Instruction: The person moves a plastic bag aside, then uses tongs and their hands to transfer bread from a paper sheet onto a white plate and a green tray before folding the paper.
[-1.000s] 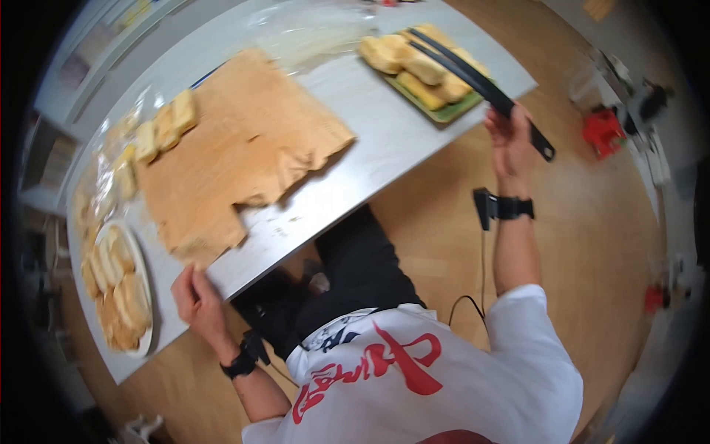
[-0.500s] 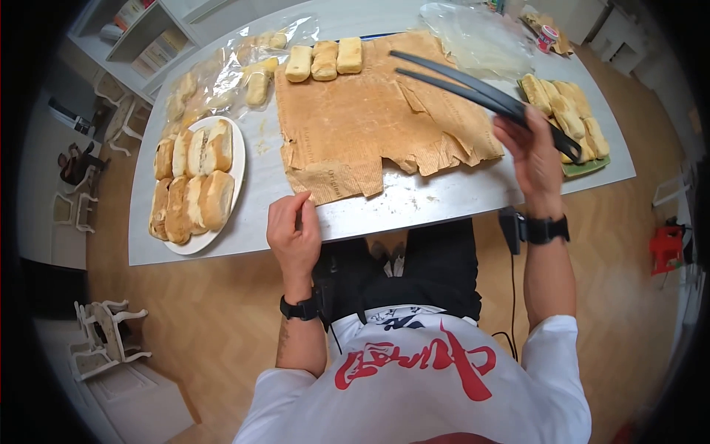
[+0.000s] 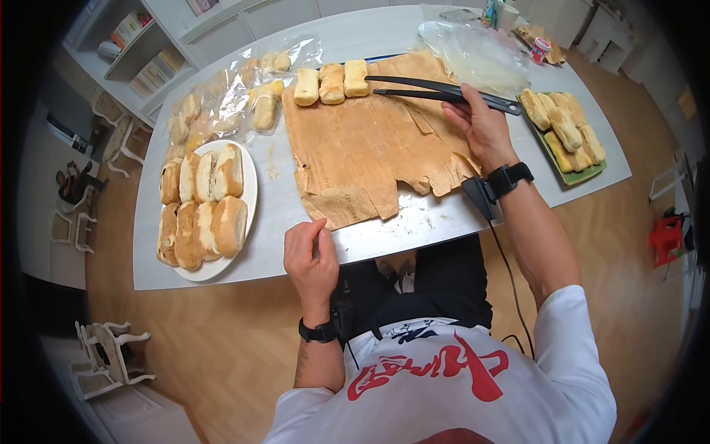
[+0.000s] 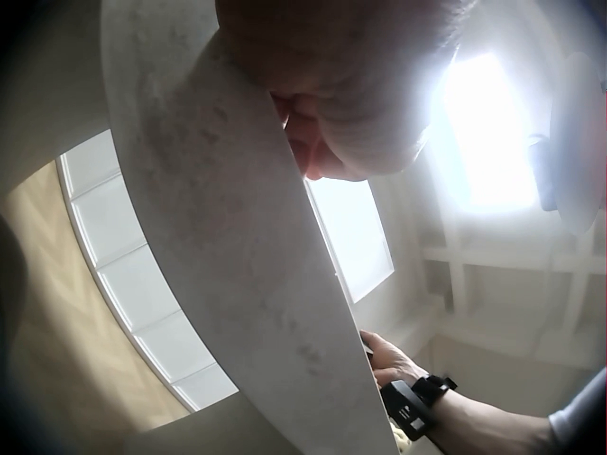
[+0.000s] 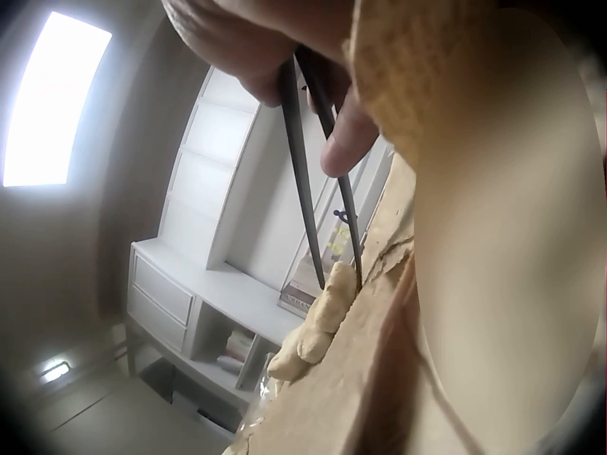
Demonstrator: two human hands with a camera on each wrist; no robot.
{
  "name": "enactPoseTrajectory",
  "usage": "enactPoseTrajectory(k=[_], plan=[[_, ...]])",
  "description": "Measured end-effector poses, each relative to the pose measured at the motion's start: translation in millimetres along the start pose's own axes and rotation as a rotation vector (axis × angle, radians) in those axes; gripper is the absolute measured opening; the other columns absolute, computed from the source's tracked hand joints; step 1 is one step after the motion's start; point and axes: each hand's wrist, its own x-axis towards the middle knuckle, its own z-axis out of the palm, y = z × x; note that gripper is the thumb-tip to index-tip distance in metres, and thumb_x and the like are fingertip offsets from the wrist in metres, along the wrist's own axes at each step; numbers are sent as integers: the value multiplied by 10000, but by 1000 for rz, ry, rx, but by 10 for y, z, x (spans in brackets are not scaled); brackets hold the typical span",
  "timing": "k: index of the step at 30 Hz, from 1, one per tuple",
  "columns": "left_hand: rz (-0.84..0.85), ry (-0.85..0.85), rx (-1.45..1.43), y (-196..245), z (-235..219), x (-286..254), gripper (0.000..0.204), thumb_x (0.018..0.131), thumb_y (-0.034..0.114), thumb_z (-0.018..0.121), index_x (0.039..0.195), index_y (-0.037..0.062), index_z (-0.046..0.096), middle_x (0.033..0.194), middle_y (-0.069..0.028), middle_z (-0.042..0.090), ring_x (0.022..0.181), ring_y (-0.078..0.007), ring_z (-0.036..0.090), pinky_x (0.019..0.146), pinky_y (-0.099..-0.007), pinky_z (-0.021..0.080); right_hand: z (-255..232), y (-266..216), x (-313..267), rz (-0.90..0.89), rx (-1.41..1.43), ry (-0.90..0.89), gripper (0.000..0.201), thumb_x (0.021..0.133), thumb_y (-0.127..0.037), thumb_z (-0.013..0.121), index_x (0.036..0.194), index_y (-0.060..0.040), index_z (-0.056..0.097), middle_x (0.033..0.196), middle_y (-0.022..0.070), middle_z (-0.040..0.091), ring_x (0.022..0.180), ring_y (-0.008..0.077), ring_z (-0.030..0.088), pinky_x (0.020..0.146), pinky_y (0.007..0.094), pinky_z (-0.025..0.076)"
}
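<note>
In the head view my right hand (image 3: 481, 129) grips black tongs (image 3: 444, 89) by the handle end, over the right side of a large torn sheet of brown paper (image 3: 377, 148). The tongs' arms stand apart, with their tips right at the rightmost bread piece (image 3: 356, 78) in a row of three along the paper's back left edge. From the right wrist, the two tips (image 5: 341, 282) appear either side of the row's near end. My left hand (image 3: 310, 259) rests loosely curled at the table's front edge, fingertips right by the paper's front corner.
A white oval plate (image 3: 252, 185) of browned bread pieces stands at the left. Clear plastic bags (image 3: 240, 92) with bread lie behind it. At the right a green plate (image 3: 569, 177) bears several pale pieces. Clear plastic (image 3: 473, 55) and a small pink-red tub (image 3: 540, 50) are at the back.
My right hand has carried the tongs from over the green plate, leftward across the paper, to the row of bread. The left hand stays by the paper's corner. The head view has turned.
</note>
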Motion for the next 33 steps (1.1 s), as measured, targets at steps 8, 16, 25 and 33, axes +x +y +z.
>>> enactPoseTrajectory(k=[8, 16, 25, 33], plan=[[5, -34, -4, -27, -5, -22, 145, 847, -42, 619, 977, -1, 668, 908, -121, 641, 850, -239, 613, 732, -322, 499, 174, 190, 3, -15, -63, -18, 363, 928, -266, 650, 1074, 64, 613, 968, 136, 664, 838, 184, 671, 728, 261, 593], [8, -34, -6, -4, -16, -31, 147, 852, -44, 615, 984, -5, 665, 912, -125, 639, 850, -238, 611, 741, -323, 499, 297, 242, -44, 9, -18, 1, 357, 931, -254, 643, 1056, 79, 618, 961, 143, 663, 829, 176, 668, 731, 258, 586], [-20, -14, -22, 20, -14, -8, 162, 811, -57, 634, 959, -2, 669, 879, -141, 650, 851, -293, 614, 753, -369, 501, 169, 137, -161, -84, 19, 19, 297, 937, -182, 623, 1046, 92, 598, 963, 181, 670, 824, 219, 692, 704, 273, 601], [-26, -23, 22, -30, -16, -21, 148, 819, -42, 632, 956, 2, 667, 898, -147, 648, 851, -303, 618, 764, -373, 502, -246, -77, -260, -128, 75, 18, 285, 942, -169, 628, 1080, 76, 582, 962, 184, 673, 844, 254, 700, 720, 307, 609]])
